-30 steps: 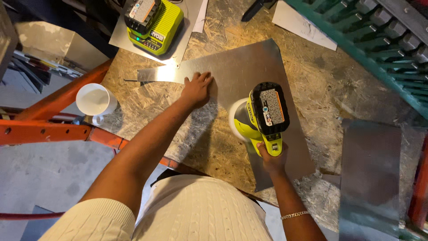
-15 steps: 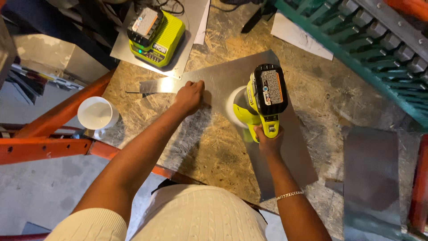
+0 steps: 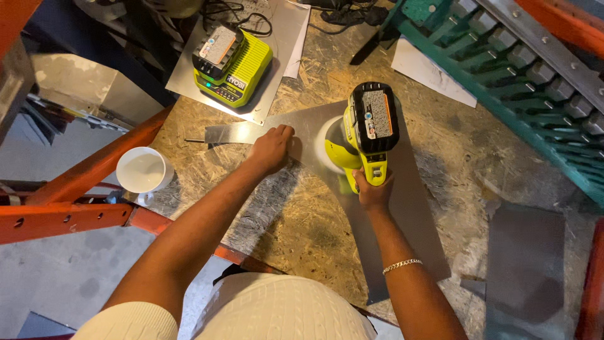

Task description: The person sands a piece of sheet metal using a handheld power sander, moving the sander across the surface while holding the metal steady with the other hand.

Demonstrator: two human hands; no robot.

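Observation:
My right hand (image 3: 374,192) grips the handle of a yellow-green cordless sander (image 3: 360,137) with a black battery on top. Its round white pad rests on a grey sheet of metal (image 3: 415,208) that lies on a chipboard worktop (image 3: 302,226). My left hand (image 3: 272,148) is pressed flat, fingers curled, on the sheet's left part, just left of the sander. A bracelet circles my right wrist.
A yellow-green battery charger (image 3: 234,63) with a battery sits on another metal sheet at the back. A white cup (image 3: 141,171) stands at the worktop's left edge by orange steel beams (image 3: 75,208). Green racking (image 3: 522,88) runs along the right. A dark sheet (image 3: 525,264) lies at the right.
The sander and my right hand have moved away from me along the sheet. My left hand has slid back with them, its fingers now curled rather than spread.

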